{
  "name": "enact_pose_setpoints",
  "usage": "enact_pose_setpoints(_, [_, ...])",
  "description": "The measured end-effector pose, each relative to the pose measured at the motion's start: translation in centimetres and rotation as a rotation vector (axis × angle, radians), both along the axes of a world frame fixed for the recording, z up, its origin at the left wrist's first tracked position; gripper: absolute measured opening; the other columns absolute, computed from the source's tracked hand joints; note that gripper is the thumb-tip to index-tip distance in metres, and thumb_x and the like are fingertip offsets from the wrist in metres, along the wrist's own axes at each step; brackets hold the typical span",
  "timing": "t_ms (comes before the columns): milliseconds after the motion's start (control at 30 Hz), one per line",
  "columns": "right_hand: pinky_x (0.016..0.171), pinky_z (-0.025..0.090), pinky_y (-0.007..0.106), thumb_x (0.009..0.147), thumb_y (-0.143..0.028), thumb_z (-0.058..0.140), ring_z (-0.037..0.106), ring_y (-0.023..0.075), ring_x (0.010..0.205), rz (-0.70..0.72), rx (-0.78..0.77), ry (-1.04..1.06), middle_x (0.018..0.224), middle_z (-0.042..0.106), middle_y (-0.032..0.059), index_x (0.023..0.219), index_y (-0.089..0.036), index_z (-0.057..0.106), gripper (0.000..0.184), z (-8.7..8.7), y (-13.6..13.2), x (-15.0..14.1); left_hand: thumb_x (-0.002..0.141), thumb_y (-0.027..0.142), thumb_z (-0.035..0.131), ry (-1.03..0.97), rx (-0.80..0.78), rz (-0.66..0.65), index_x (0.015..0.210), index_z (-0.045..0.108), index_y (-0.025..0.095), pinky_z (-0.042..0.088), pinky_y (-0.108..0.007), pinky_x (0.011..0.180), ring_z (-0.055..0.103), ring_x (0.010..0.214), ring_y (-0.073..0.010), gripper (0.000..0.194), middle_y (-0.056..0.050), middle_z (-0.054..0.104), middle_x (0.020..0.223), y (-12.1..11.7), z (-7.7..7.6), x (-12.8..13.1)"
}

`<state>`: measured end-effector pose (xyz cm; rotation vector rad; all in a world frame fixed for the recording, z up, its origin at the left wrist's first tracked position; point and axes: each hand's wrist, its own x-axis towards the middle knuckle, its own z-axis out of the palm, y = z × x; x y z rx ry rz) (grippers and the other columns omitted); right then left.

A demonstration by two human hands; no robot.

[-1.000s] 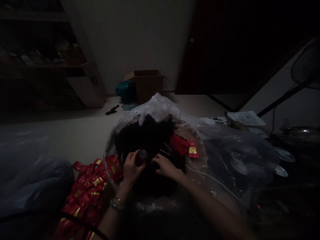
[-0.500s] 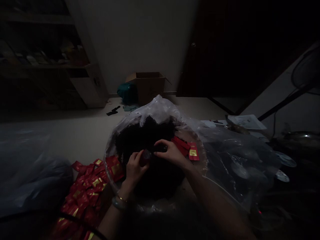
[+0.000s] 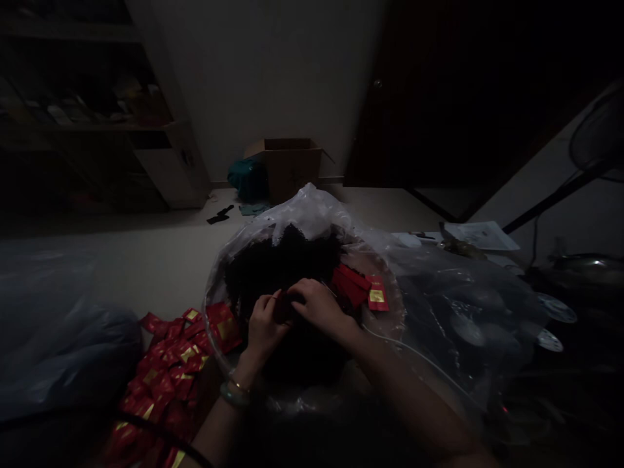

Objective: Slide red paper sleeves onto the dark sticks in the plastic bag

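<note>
Over the dark heap (image 3: pixel 283 260) in a round tray (image 3: pixel 387 325), the left hand (image 3: pixel 264 323) has its grip curled round a dark red packet (image 3: pixel 283 308); the right hand (image 3: pixel 316 303) bends over the packet's top, its hold too dark to tell. Red sachets (image 3: pixel 351 285) lie inside the tray's right edge, which a white cord (image 3: pixel 422 352) crosses; bunched plastic (image 3: pixel 309 207) covers the far edge.

Curled left hand (image 3: pixel 264 325) sits beside right hand (image 3: pixel 319 308)
</note>
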<state>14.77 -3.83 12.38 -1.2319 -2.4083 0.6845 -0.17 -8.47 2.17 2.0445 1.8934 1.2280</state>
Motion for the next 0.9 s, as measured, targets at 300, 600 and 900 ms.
enact_pose_setpoints(300, [0.084, 0.047, 0.029, 0.080, -0.009, 0.058, 0.057, 0.0174, 0.094, 0.031, -0.029, -0.067, 0.108, 0.056, 0.0092, 0.110, -0.016, 0.062, 0.032, 0.5, -0.5, -1.8, 0.068, 0.026, 0.069, 0.099, -0.017, 0.095, 0.122, 0.052, 0.019, 0.051, -0.033, 0.074, 0.058, 0.092, -0.0239, 0.057, -0.008, 0.058, 0.101, -0.1, -0.1, 0.2])
enact_pose_setpoints(600, [0.085, 0.048, 0.029, 0.087, -0.012, 0.041, 0.063, 0.0171, 0.096, 0.040, -0.118, 0.252, 0.108, 0.067, 0.0080, 0.127, -0.018, 0.052, 0.041, -0.4, -0.1, -0.7, 0.072, 0.026, 0.066, 0.115, -0.061, 0.174, 0.121, 0.052, 0.020, 0.051, -0.033, 0.072, 0.060, 0.092, -0.0249, 0.051, -0.008, 0.060, 0.102, 0.0, 0.3, 0.1])
enact_pose_setpoints(900, [0.096, 0.039, 0.052, 0.061, -0.029, 0.080, 0.035, 0.0405, 0.130, 0.052, -0.280, -0.414, 0.146, 0.029, 0.0240, 0.143, -0.020, 0.030, 0.097, -6.1, -0.3, 0.8, 0.074, 0.025, 0.064, -0.017, -0.004, 0.117, 0.123, 0.050, 0.019, 0.053, -0.034, 0.076, 0.062, 0.089, -0.0224, 0.051, -0.007, 0.059, 0.102, 0.0, 0.2, -0.9])
